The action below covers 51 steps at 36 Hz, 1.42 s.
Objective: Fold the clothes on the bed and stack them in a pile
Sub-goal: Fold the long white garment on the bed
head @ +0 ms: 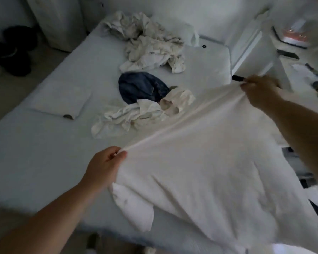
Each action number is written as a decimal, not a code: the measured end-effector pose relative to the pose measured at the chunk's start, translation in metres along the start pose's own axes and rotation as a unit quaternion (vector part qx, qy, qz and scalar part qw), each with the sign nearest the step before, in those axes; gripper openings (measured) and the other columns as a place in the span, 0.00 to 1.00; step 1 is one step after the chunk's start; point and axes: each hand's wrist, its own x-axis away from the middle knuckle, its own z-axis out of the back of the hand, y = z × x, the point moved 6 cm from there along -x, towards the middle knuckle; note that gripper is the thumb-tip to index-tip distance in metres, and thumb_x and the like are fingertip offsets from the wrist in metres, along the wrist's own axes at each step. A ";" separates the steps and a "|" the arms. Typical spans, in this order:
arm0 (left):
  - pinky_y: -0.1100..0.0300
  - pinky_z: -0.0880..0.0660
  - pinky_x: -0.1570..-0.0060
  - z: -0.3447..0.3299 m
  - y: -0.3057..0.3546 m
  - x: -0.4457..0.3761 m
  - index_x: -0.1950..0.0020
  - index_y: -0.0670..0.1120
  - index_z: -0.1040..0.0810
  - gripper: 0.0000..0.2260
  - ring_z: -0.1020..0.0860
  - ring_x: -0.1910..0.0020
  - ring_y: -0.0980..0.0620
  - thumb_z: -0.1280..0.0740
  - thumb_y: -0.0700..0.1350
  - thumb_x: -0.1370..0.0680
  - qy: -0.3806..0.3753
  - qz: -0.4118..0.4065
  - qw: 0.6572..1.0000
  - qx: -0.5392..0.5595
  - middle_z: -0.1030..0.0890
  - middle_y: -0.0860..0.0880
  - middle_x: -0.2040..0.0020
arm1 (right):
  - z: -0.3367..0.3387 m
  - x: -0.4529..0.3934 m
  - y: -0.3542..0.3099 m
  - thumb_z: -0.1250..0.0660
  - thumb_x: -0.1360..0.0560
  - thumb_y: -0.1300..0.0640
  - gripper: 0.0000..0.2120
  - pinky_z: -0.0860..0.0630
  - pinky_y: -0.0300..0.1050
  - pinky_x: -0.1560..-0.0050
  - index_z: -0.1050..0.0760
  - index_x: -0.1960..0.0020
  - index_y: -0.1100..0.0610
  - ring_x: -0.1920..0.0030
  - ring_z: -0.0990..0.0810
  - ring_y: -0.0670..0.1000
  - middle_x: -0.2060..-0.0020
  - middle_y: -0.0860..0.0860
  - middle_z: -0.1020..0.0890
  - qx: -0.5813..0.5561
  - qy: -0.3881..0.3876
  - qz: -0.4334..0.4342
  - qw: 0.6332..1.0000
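Note:
A large white garment (209, 162) hangs stretched above the near part of the bed (35, 143). My left hand (103, 165) pinches its edge at the lower left, and my right hand (261, 92) grips the same edge at the upper right, pulling it taut between them. A short sleeve droops below my left hand. On the bed behind lie crumpled white clothes (136, 114), dark blue jeans (141, 88) in a heap, and a bigger pile of rumpled white clothes (151, 44) near the far end. A folded white item (62, 101) lies flat at the left.
A small dark ring (203, 46) sits on the mattress at the far right. A white desk (301, 57) with pens and small things stands right of the bed. Dark shoes (15, 52) lie on the floor at the far left.

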 end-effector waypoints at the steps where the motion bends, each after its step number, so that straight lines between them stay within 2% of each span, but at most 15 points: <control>1: 0.64 0.36 0.71 0.006 -0.031 -0.001 0.67 0.45 0.25 0.13 0.29 0.73 0.55 0.33 0.51 0.26 0.013 0.030 0.999 -0.017 0.29 0.51 0.75 | -0.038 -0.003 -0.013 0.40 0.22 0.56 0.14 0.30 0.48 0.43 0.23 0.41 0.60 0.41 0.26 0.62 0.42 0.61 0.23 0.013 -0.025 0.015 0.999; 5: 0.55 0.33 0.66 0.025 -0.155 -0.002 0.64 0.41 0.25 0.13 0.25 0.68 0.46 0.35 0.48 0.22 0.059 0.146 0.985 -0.073 0.24 0.45 0.71 | -0.188 -0.003 -0.061 0.37 0.23 0.51 0.14 0.31 0.44 0.45 0.22 0.41 0.55 0.42 0.25 0.60 0.42 0.59 0.22 0.036 -0.089 0.063 0.993; 9: 0.53 0.35 0.63 0.040 -0.272 -0.009 0.62 0.40 0.24 0.13 0.24 0.61 0.41 0.37 0.46 0.22 0.101 0.253 0.955 -0.113 0.23 0.42 0.66 | -0.337 0.005 -0.099 0.35 0.24 0.51 0.14 0.32 0.40 0.52 0.22 0.41 0.57 0.49 0.23 0.55 0.44 0.57 0.21 0.017 -0.155 0.087 0.984; 12: 0.56 0.38 0.62 0.051 -0.349 -0.022 0.60 0.42 0.23 0.13 0.24 0.56 0.39 0.39 0.47 0.20 0.109 0.309 0.935 -0.134 0.24 0.43 0.63 | -0.431 0.012 -0.125 0.35 0.24 0.52 0.14 0.32 0.43 0.45 0.22 0.42 0.59 0.44 0.24 0.58 0.43 0.59 0.22 0.029 -0.179 0.124 0.976; 15: 0.57 0.38 0.60 0.065 -0.414 -0.042 0.57 0.41 0.23 0.13 0.24 0.51 0.37 0.41 0.47 0.20 0.107 0.343 0.919 -0.161 0.21 0.37 0.54 | -0.504 0.015 -0.152 0.35 0.24 0.53 0.14 0.31 0.43 0.44 0.22 0.43 0.60 0.44 0.23 0.58 0.45 0.59 0.20 0.028 -0.177 0.150 0.972; 18: 0.56 0.38 0.61 0.077 -0.456 -0.059 0.59 0.40 0.23 0.14 0.24 0.54 0.39 0.40 0.48 0.21 0.100 0.365 0.912 -0.159 0.21 0.37 0.56 | -0.557 0.012 -0.177 0.36 0.24 0.50 0.15 0.30 0.46 0.41 0.22 0.43 0.58 0.44 0.23 0.58 0.45 0.59 0.21 0.041 -0.178 0.164 0.969; 24: 0.55 0.38 0.64 0.090 -0.496 -0.074 0.61 0.39 0.24 0.15 0.25 0.60 0.42 0.39 0.48 0.21 0.076 0.391 0.908 -0.131 0.22 0.40 0.62 | -0.622 -0.001 -0.220 0.37 0.23 0.49 0.17 0.32 0.48 0.39 0.23 0.41 0.58 0.41 0.26 0.59 0.42 0.60 0.23 0.062 -0.191 0.166 0.966; 28: 0.55 0.32 0.65 0.097 -0.513 -0.073 0.59 0.40 0.22 0.16 0.24 0.63 0.44 0.38 0.52 0.22 0.072 0.429 0.899 -0.053 0.21 0.43 0.64 | -0.651 0.001 -0.249 0.37 0.23 0.50 0.15 0.31 0.46 0.39 0.21 0.44 0.58 0.43 0.24 0.57 0.45 0.58 0.20 0.069 -0.205 0.210 0.953; 30: 0.61 0.33 0.69 0.098 -0.518 -0.077 0.63 0.46 0.23 0.12 0.26 0.67 0.51 0.34 0.52 0.24 0.048 0.443 0.895 -0.030 0.23 0.49 0.68 | -0.663 0.003 -0.259 0.37 0.23 0.51 0.14 0.32 0.48 0.37 0.21 0.43 0.58 0.41 0.25 0.58 0.44 0.58 0.21 0.069 -0.208 0.218 0.951; 34: 0.66 0.37 0.72 0.103 -0.519 -0.097 0.70 0.49 0.29 0.16 0.30 0.71 0.59 0.32 0.55 0.26 0.037 0.439 0.897 -0.034 0.26 0.54 0.72 | -0.681 0.002 -0.270 0.38 0.22 0.51 0.15 0.39 0.45 0.36 0.23 0.41 0.59 0.38 0.29 0.59 0.41 0.62 0.24 0.094 -0.204 0.220 0.949; 38: 0.61 0.41 0.72 0.133 -0.500 -0.121 0.70 0.48 0.32 0.17 0.32 0.72 0.59 0.35 0.49 0.22 0.157 0.343 0.924 -0.062 0.30 0.53 0.74 | -0.685 -0.010 -0.286 0.37 0.23 0.53 0.14 0.36 0.47 0.37 0.22 0.42 0.60 0.40 0.28 0.61 0.43 0.63 0.24 0.088 -0.179 0.223 0.954; 40: 0.62 0.40 0.71 0.153 -0.492 -0.124 0.66 0.49 0.30 0.13 0.32 0.71 0.60 0.36 0.49 0.23 0.229 0.315 0.920 -0.050 0.29 0.54 0.73 | -0.685 -0.017 -0.298 0.37 0.23 0.52 0.14 0.35 0.47 0.39 0.22 0.43 0.59 0.41 0.28 0.62 0.43 0.64 0.24 0.077 -0.162 0.218 0.959; 42: 0.60 0.44 0.69 0.170 -0.491 -0.127 0.64 0.47 0.29 0.12 0.31 0.71 0.55 0.36 0.49 0.23 0.269 0.307 0.911 -0.051 0.29 0.54 0.72 | -0.690 -0.023 -0.312 0.37 0.23 0.52 0.14 0.34 0.48 0.40 0.22 0.43 0.59 0.42 0.27 0.62 0.44 0.64 0.25 0.078 -0.159 0.226 0.958; 48: 0.59 0.45 0.66 0.207 -0.518 -0.148 0.63 0.44 0.27 0.13 0.30 0.64 0.47 0.36 0.50 0.22 0.323 0.305 0.893 -0.075 0.28 0.49 0.69 | -0.723 -0.024 -0.353 0.40 0.22 0.48 0.16 0.34 0.49 0.38 0.24 0.40 0.56 0.40 0.28 0.61 0.41 0.60 0.26 0.079 -0.165 0.242 0.953; 51: 0.58 0.40 0.62 0.213 -0.543 -0.158 0.62 0.46 0.26 0.12 0.26 0.60 0.43 0.36 0.52 0.22 0.292 0.348 0.887 -0.083 0.26 0.48 0.65 | -0.744 -0.017 -0.360 0.41 0.23 0.46 0.18 0.36 0.50 0.36 0.27 0.37 0.51 0.37 0.30 0.60 0.37 0.57 0.28 0.116 -0.200 0.243 0.942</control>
